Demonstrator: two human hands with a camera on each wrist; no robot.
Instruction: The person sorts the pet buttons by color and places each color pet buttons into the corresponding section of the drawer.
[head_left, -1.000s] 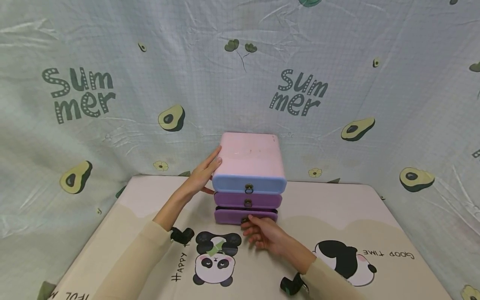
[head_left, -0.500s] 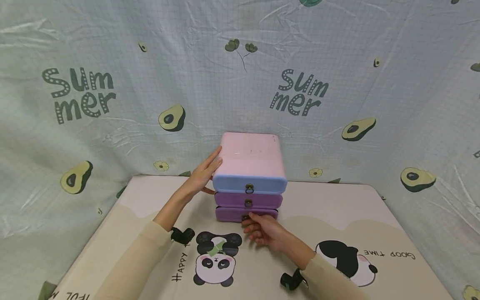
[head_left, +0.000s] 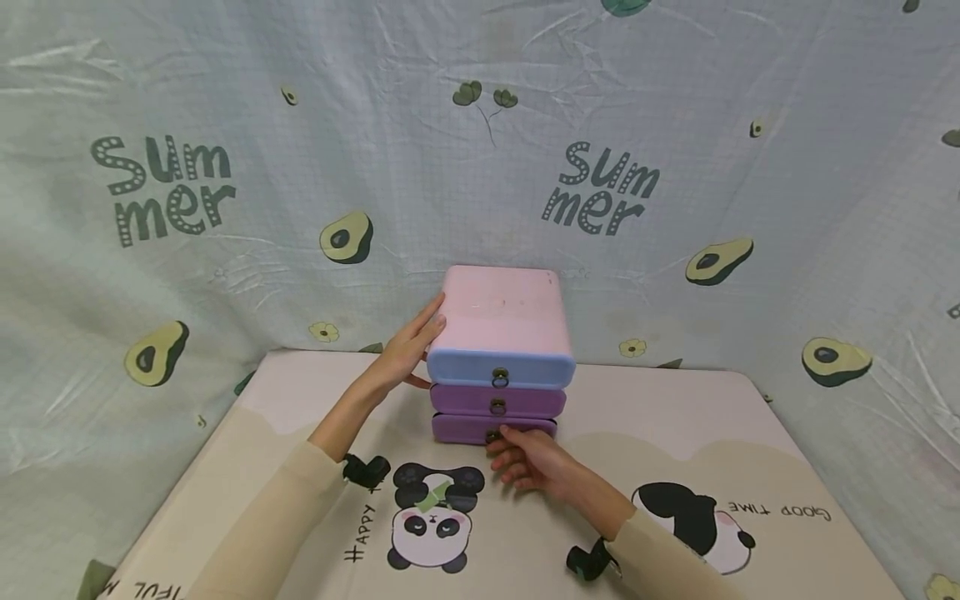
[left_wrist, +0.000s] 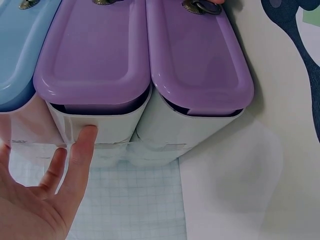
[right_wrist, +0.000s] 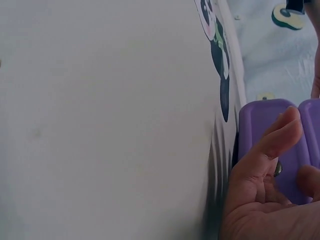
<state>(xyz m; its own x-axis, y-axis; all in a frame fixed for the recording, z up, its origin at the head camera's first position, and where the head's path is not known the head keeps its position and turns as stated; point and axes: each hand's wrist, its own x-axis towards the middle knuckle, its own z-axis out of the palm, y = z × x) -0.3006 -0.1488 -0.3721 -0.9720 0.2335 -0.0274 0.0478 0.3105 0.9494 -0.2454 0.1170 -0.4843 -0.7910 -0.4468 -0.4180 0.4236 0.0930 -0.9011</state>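
Observation:
A stack of small drawer boxes (head_left: 502,304) stands on the table: a pink one with a blue drawer (head_left: 465,367) on top, and two white casings with purple drawers below. My left hand (head_left: 401,354) rests on the left side of the stack, fingers extended; one fingertip touches the middle casing in the left wrist view. At the bottom purple drawer (head_left: 457,428), my right hand (head_left: 536,462) holds the ring pull (head_left: 492,435) between thumb and fingers. Thin dark gaps show at the ends of both purple drawers in the left wrist view.
The table mat (head_left: 675,433) bears panda and dog prints. Behind it hangs a pale curtain (head_left: 420,150) with avocado prints, close to the stack's back. Black wrist devices (head_left: 366,471) sit on both forearms.
The bottom purple drawer has slid inward, and its dark gap has narrowed, mostly by half a second ago. My right hand stayed at its ring pull; the left hand kept its place.

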